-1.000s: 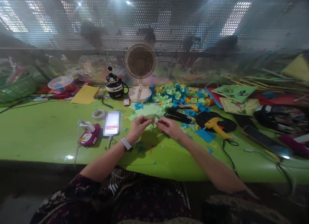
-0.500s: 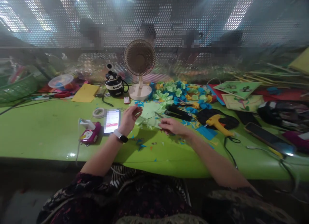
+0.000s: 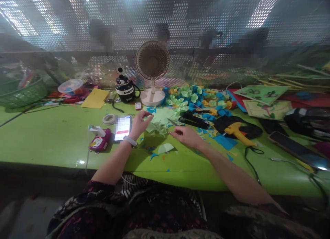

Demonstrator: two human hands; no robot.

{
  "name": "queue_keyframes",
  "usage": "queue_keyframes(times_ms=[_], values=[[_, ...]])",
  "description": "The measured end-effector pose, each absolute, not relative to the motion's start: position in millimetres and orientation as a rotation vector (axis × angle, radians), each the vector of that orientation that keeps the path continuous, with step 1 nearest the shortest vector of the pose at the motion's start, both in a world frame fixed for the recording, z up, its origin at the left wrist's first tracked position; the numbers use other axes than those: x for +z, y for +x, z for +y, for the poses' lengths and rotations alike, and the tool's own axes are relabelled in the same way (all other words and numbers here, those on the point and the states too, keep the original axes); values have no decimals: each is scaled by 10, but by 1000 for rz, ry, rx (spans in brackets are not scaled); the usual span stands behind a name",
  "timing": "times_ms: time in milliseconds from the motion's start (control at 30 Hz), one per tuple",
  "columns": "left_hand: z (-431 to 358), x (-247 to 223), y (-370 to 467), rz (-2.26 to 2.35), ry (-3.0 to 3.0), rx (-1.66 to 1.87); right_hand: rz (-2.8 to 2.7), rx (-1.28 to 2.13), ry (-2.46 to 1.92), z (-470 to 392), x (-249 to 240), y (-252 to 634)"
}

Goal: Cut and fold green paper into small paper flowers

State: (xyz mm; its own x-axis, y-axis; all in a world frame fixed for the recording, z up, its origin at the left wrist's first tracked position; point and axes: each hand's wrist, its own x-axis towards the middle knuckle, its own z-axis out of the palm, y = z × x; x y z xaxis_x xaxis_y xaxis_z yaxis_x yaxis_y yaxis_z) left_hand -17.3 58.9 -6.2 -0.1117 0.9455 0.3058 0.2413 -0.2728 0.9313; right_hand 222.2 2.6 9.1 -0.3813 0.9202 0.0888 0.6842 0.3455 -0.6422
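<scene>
My left hand [image 3: 140, 124] is at the left edge of a heap of pale green paper scraps [image 3: 160, 127]. Its fingers are loosely bent and apart, with nothing visible between them. To the right of the heap, my right hand [image 3: 187, 136] is closed, fingers curled under. A thin grey pointed blade [image 3: 174, 122] shows just above its fingers; I cannot tell whether the hand holds it. Below and between both hands lies a pale green paper half-circle [image 3: 165, 148], flat on the green table [image 3: 185, 170]. Small blue offcuts [image 3: 154, 156] lie beside it.
Behind the scraps are a fan [image 3: 152, 65] and a pile of paper flowers [image 3: 190, 96]. A black stapler [image 3: 194, 120] and yellow glue gun [image 3: 238, 132] lie right. A lit phone [image 3: 122, 129], tape roll [image 3: 108, 119] and purple plugged device [image 3: 101, 141] sit left.
The pale green half-circle now lies on the table below my hands, where only small scraps showed before. My left fingers have spread slightly. The whole view has shifted a little.
</scene>
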Motion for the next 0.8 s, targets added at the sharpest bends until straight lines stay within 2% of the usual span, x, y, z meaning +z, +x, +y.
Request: queue_keyframes(times_ms=[200,467,567,800], values=[[553,-207,-152,1600,1881,1151,-2055,658,-1458,113,106,2242],[523,-198,-129,1785,2126,552,-2403,354,-1656,691,269,1838],[505,-157,-113,1810,2166,480,-2420,167,-1785,898,201,1602],[507,-139,-96,1801,2201,449,-2381,153,-1854,1108,-19,1397]])
